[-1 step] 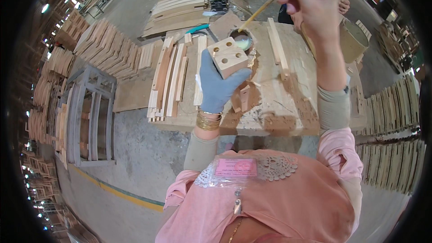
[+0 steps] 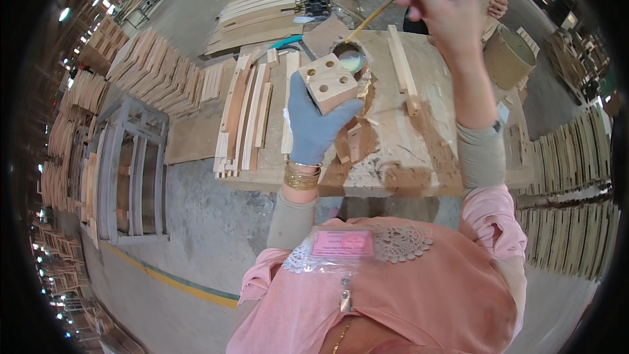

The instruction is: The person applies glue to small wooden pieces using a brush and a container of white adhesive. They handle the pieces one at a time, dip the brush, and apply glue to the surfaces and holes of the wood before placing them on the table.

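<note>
My left hand (image 2: 312, 124), in a grey-blue glove, grips a pale wooden block (image 2: 333, 89) with several round holes in its upper face. Just beyond the block stands a round pot (image 2: 342, 48) with whitish liquid inside. My bare right hand (image 2: 440, 6) is raised at the upper right, fingers closed round a thin wooden stick (image 2: 380, 10). The stick slants down to the left, its lower end at the pot's far rim. A small notched wooden piece (image 2: 354, 143) lies beside the gloved hand.
Long wooden strips (image 2: 247, 118) lie left on the worktable (image 2: 419, 157), two more strips (image 2: 403, 69) to the right. A teal-handled tool (image 2: 285, 42) rests behind. Another person (image 2: 496, 6) stands beyond, near a large bin (image 2: 510, 59). Stacked wooden parts (image 2: 569, 157) are at the right.
My right hand and the stick have shifted slightly left. The block in my left hand has moved a little left too.
</note>
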`<state>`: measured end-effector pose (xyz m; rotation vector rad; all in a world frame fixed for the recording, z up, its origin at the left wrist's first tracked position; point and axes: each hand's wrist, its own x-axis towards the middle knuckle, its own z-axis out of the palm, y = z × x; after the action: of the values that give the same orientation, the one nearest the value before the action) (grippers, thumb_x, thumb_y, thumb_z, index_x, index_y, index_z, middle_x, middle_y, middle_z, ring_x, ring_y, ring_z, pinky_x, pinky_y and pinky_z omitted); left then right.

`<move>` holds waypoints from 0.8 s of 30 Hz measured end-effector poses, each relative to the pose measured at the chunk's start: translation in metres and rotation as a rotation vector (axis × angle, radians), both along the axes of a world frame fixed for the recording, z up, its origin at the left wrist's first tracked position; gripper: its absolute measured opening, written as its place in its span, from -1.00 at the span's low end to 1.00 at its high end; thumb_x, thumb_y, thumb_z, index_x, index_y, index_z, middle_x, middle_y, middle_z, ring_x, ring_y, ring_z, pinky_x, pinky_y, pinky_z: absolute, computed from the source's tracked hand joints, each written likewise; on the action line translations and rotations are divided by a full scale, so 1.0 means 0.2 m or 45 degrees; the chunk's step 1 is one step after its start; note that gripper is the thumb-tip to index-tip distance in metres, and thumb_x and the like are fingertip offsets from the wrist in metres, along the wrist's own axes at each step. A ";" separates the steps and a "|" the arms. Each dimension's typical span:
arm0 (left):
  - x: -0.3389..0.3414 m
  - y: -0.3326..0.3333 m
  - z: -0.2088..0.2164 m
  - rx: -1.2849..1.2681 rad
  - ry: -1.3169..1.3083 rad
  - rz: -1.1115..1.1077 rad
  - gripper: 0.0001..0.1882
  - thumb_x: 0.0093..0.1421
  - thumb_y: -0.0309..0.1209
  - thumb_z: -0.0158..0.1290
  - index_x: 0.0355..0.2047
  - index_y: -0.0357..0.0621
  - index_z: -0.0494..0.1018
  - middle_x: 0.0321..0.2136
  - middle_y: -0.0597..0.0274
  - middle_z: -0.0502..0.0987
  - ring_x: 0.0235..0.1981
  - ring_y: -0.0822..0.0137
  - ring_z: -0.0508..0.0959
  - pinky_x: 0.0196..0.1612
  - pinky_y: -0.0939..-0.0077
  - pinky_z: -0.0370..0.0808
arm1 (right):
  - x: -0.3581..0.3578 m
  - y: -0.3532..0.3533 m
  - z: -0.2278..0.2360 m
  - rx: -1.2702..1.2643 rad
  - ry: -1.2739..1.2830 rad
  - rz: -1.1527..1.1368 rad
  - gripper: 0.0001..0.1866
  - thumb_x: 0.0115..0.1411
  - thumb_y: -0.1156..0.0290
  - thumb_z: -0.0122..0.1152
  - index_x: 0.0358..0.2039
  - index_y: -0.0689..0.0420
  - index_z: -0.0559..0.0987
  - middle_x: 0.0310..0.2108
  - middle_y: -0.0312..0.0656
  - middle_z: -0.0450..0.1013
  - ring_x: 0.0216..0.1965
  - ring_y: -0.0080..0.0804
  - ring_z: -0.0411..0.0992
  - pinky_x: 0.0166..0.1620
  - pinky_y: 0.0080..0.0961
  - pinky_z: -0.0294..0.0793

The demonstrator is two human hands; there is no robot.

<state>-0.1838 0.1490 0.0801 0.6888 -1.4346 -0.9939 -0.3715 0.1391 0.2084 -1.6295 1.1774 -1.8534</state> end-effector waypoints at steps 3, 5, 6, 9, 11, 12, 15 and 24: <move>-0.01 0.00 -0.01 0.000 0.075 -0.041 -0.36 -0.20 -0.49 0.28 -0.13 -0.25 0.19 -0.27 0.15 0.43 -0.28 0.44 0.48 -0.28 0.58 0.49 | -0.06 -0.26 -0.37 0.033 0.201 -0.168 -0.69 0.10 0.23 0.16 -0.52 0.27 0.53 -0.66 -0.24 0.46 -0.69 -0.72 0.33 -0.63 -0.77 0.29; 0.00 -0.01 -0.01 0.019 0.131 -0.052 -0.36 -0.20 -0.50 0.28 -0.12 -0.24 0.18 -0.26 0.16 0.41 -0.28 0.45 0.47 -0.28 0.59 0.49 | -0.06 -0.38 -0.58 0.091 0.373 -0.259 -0.67 0.08 0.22 0.17 -0.56 0.29 0.54 -0.67 -0.19 0.45 -0.68 -0.63 0.35 -0.61 -0.65 0.32; 0.01 -0.01 -0.02 0.031 0.158 -0.050 -0.35 -0.20 -0.51 0.27 -0.11 -0.23 0.18 -0.25 0.16 0.41 -0.28 0.45 0.47 -0.29 0.59 0.49 | -0.04 -0.42 -0.66 0.155 0.490 -0.334 -0.66 0.07 0.22 0.18 -0.57 0.29 0.55 -0.67 -0.15 0.45 -0.69 -0.54 0.37 -0.59 -0.57 0.34; 0.01 -0.02 -0.04 0.048 0.185 -0.035 -0.30 -0.21 -0.51 0.27 -0.06 -0.23 0.15 -0.23 0.16 0.39 -0.25 0.43 0.46 -0.26 0.60 0.48 | -0.01 -0.47 -0.81 0.155 0.654 -0.354 -0.69 0.03 0.17 0.15 -0.52 0.19 0.57 -0.65 -0.03 0.43 -0.57 -0.06 0.42 -0.45 -0.32 0.40; 0.03 -0.02 -0.05 0.047 0.178 -0.013 -0.29 -0.22 -0.51 0.27 -0.06 -0.23 0.15 -0.23 0.16 0.39 -0.25 0.42 0.46 -0.26 0.59 0.48 | 0.00 -0.47 -0.86 0.284 0.739 -0.347 -0.68 0.03 0.15 0.15 -0.52 0.19 0.58 -0.62 -0.03 0.44 -0.54 -0.05 0.42 -0.43 -0.29 0.39; 0.03 -0.01 -0.05 0.045 0.179 -0.006 -0.29 -0.22 -0.51 0.27 -0.05 -0.23 0.16 -0.23 0.16 0.40 -0.25 0.42 0.46 -0.25 0.59 0.48 | 0.01 -0.47 -0.88 0.346 0.784 -0.341 -0.68 0.02 0.14 0.15 -0.52 0.18 0.58 -0.60 -0.03 0.45 -0.52 -0.04 0.42 -0.42 -0.28 0.39; 0.04 -0.01 -0.04 0.042 0.158 -0.001 -0.30 -0.22 -0.51 0.27 -0.06 -0.24 0.17 -0.23 0.16 0.40 -0.25 0.41 0.46 -0.25 0.58 0.47 | 0.00 -0.46 -0.89 0.317 0.631 -0.325 -0.67 0.03 0.13 0.14 -0.52 0.17 0.59 -0.60 -0.03 0.46 -0.52 -0.05 0.43 -0.41 -0.29 0.39; 0.03 -0.01 -0.06 0.032 0.123 0.024 -0.27 -0.21 -0.53 0.27 -0.02 -0.25 0.15 -0.21 0.15 0.39 -0.23 0.39 0.46 -0.24 0.57 0.48 | -0.03 -0.41 -0.97 0.334 0.228 -0.249 -0.68 0.06 0.22 0.15 -0.47 0.29 0.55 -0.64 -0.01 0.46 -0.60 -0.25 0.45 -0.50 -0.45 0.39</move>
<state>-0.1788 0.1464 0.0689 0.6631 -1.3311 -1.0186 -0.3782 0.0562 0.0140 -1.6035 1.6337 -1.6026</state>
